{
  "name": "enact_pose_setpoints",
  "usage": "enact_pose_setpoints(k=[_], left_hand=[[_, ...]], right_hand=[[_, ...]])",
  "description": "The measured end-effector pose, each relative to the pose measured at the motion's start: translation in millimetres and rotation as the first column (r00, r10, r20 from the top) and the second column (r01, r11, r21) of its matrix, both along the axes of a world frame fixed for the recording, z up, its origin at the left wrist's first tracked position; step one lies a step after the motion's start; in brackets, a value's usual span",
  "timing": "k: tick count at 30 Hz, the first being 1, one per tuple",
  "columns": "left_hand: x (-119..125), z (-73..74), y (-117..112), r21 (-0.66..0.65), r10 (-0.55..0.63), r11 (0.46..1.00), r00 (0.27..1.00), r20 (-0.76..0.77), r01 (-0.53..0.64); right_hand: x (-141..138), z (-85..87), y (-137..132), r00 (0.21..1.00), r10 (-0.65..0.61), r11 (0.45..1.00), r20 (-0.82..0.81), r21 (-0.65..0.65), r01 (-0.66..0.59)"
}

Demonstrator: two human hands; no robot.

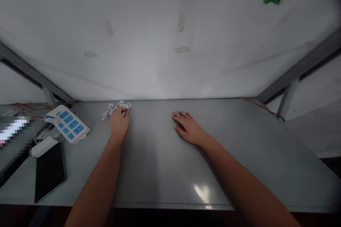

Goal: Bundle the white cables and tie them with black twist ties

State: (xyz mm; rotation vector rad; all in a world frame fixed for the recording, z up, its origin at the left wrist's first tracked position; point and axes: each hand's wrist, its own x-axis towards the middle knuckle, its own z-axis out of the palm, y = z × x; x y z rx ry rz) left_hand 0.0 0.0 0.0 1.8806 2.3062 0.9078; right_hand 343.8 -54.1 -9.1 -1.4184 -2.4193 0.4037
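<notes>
Coiled white cables [108, 112] lie at the back edge of the grey tabletop, left of the middle. My left hand [119, 120] is on them with its fingers curled, gripping the bundle; part of the coils is hidden behind the hand, and loops stick out on both sides. To the right, my right hand [188, 126] rests palm down on the bare tabletop [157, 156], fingers stretched out and holding nothing.
On the left sit a white power strip [69, 124] with blue sockets, a white adapter [44, 146] and a dark tablet [50, 172]. A white wall [149, 42] rises behind. Thin coloured wires [262, 105] run at the back right corner, beside a metal frame [290, 94].
</notes>
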Motion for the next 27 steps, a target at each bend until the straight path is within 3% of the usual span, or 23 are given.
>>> enact_pose_setpoints(k=[4,11,15,19,23,27], left_hand=[[14,-1.8,0,0.033,-0.036,0.999,0.988,0.151,0.031],[53,-4.7,-13,-0.020,-0.229,0.969,0.928,0.294,0.245],[77,-7.3,-24,0.032,-0.453,0.879,0.812,0.367,0.476],[105,-10.1,-41,0.166,-0.605,0.789,0.702,0.374,0.592],[119,-7.6,-54,0.257,-0.739,0.670,0.592,0.322,0.697],[120,-0.9,-59,0.286,-0.739,0.672,0.593,0.321,0.683]], right_hand=[[-1,1.4,-1,1.000,-0.010,1.000,-0.007,0.003,0.010],[-1,-0.4,-1,0.998,-0.005,1.000,-0.065,0.026,0.006],[-6,-4.7,-1,0.967,0.009,0.994,-0.253,0.112,0.020],[-21,-3.0,-8,0.869,0.014,0.984,-0.495,0.159,0.075],[-32,1.8,-13,0.783,-0.020,0.996,-0.622,0.053,0.067],[-32,5.3,-11,0.691,-0.144,0.989,-0.709,-0.124,0.079]])
